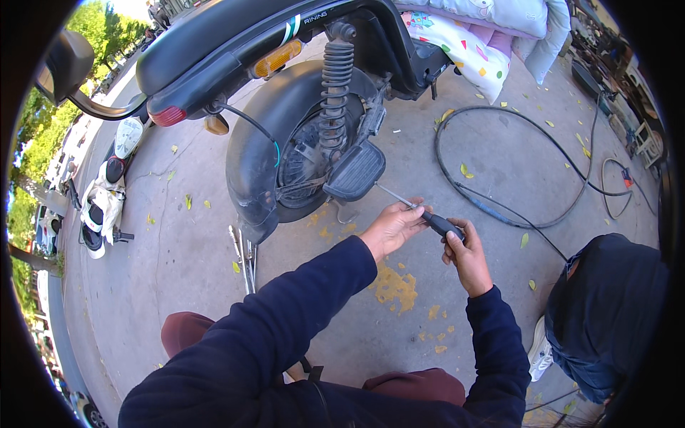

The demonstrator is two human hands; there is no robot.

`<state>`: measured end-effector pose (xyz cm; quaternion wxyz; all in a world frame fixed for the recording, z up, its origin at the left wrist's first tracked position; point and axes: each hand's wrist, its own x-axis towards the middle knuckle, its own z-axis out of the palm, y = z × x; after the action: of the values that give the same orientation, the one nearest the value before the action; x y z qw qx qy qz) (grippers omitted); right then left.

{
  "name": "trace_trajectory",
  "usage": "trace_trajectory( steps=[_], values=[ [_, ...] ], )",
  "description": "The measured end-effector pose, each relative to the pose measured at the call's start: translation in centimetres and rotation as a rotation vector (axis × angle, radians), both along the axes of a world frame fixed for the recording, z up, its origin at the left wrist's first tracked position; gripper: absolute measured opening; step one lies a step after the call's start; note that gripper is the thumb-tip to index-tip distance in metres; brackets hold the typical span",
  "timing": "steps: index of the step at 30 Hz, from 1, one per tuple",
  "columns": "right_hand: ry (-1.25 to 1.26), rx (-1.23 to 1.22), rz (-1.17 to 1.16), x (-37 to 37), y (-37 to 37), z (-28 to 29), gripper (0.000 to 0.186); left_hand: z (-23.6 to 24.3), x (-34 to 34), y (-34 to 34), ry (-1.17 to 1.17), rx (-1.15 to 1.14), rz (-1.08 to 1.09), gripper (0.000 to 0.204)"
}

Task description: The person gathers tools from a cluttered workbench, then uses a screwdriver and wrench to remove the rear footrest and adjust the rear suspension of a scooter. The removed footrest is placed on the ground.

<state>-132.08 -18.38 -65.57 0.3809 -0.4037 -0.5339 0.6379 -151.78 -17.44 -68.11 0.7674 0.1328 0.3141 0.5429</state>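
Note:
A screwdriver (443, 226) with a thick black handle and a long thin metal shaft is held between my two hands. The fingers of my right hand (467, 255) are closed round the back of its handle. My left hand (397, 227) pinches it where the shaft meets the handle. The shaft points up and left, its tip at the edge of a black footrest (355, 171) on an electric scooter (246, 60); whether the tip touches, I cannot tell. Behind the footrest are the rear wheel (300, 157), a black mudguard (250, 157) and a coil-spring shock absorber (337, 93).
Several metal rods or tools (247, 260) lie on the ground left of my arms. A black hose (440, 153) loops across the pavement at right. Another person (606, 307) is close at my right. A white scooter (103, 207) stands far left; a quilted cover (485, 57) hangs over the seat.

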Motion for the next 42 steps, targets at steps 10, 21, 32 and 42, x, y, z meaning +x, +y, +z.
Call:
trace_trajectory(
  steps=[10,21,32,42],
  values=[
    [0.077,-0.295,-0.03,0.2,-1.0,0.9,0.034,-0.6,-0.2,0.3,-0.007,0.055,-0.034,0.027],
    [-0.087,-0.046,-0.136,-0.8,-1.6,1.7,0.045,-0.4,-0.4,0.1,-0.003,-0.046,-0.087,0.023],
    [-0.143,0.254,-0.17,-1.9,-1.7,0.6,0.024,0.2,-3.7,-0.7,-0.261,-0.174,0.322,0.047],
    [-0.218,0.41,-0.232,-2.1,-4.4,-0.3,0.03,-1.1,-5.8,-0.6,-0.242,-0.142,0.517,0.031]
  ],
)
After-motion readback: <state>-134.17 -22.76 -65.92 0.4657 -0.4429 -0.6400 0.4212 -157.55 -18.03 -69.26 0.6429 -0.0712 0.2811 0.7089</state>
